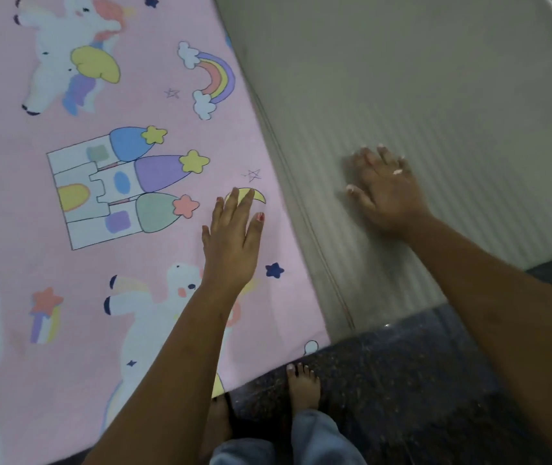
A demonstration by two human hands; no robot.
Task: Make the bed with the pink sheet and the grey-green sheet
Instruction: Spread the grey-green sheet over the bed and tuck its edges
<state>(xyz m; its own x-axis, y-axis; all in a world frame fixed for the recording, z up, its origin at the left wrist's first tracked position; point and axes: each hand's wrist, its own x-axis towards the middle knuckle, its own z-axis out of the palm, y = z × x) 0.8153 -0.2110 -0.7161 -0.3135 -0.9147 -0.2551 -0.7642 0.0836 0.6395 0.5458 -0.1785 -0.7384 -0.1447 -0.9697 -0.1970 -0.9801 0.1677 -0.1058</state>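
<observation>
The pink sheet (153, 290), printed with unicorns, a castle and rainbows, lies flat over the left part of the bed. The grey-green striped sheet (402, 78) covers the right part, meeting the pink one along a slanted edge. My left hand (231, 239) rests flat on the pink sheet near that edge, fingers straight over a yellow moon print. My right hand (385, 189) presses flat on the grey-green sheet with fingers spread and blurred.
Dark speckled floor (402, 380) runs along the near side of the bed. My bare feet (303, 385) and light blue trouser legs stand on it right at the bed's edge.
</observation>
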